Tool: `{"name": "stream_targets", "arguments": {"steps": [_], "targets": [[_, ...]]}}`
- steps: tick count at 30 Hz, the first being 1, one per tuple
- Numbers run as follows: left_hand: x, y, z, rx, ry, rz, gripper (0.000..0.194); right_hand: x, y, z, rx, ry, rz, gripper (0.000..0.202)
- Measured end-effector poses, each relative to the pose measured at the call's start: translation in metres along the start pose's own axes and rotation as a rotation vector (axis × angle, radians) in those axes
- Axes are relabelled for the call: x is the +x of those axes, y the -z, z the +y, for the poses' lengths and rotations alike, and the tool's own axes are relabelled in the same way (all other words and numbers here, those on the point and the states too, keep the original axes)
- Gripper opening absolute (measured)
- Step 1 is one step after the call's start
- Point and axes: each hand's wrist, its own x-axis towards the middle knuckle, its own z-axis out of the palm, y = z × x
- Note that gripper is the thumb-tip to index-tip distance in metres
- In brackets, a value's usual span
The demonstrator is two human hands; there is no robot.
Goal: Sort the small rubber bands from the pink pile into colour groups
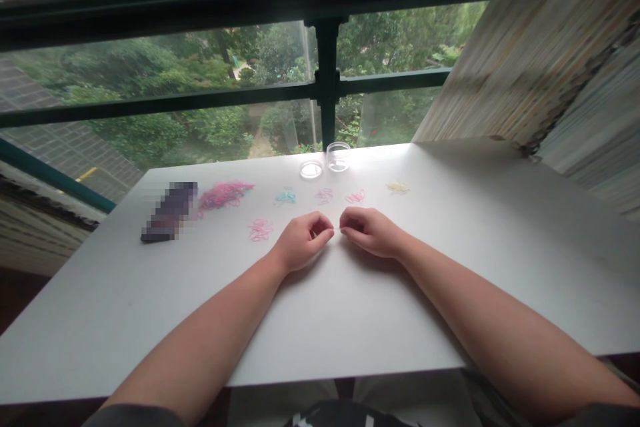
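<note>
On the bench (310,327), a mixed rubber-band heap (225,195) looks left unsorted; a pink pile (260,230) and turquoise pile (285,197) lie separated; then the left hand (305,240), fingertips pinched, a clear lid (311,170), lilac pile (324,196), faint pale band (337,229) seemingly held between both hands, clear jar (339,157) with no bands visible inside, rose pile (355,197), pinched right hand (371,232), yellow pile (397,187)

It looks like a room in a home. At twelve o'clock, behind the white tabletop (295,333), a dark green window frame (328,47) looks onto leafy trees (150,80) and shrubs. A long striped curtain (480,60) hangs at two o'clock; similar striped cloth (27,220) hangs at nine, below outdoor brickwork (50,120).
</note>
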Motion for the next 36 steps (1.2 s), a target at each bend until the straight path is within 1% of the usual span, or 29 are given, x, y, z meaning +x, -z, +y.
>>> {"name": "stream_targets", "arguments": {"steps": [8, 18, 36], "targets": [[-0.0002, 0.0009, 0.0025, -0.012, 0.012, 0.008, 0.016, 0.0006, -0.0003, 0.0002, -0.001, -0.025, -0.009, 0.005], [0.0000, 0.0000, 0.0025, -0.016, 0.017, 0.002, 0.015, 0.0014, -0.0011, 0.0019, -0.004, 0.003, -0.007, 0.004], [0.0000, -0.0007, 0.0030, -0.002, 0.018, -0.014, 0.014, 0.0019, -0.0012, 0.0003, -0.011, 0.003, -0.012, 0.007]]}}
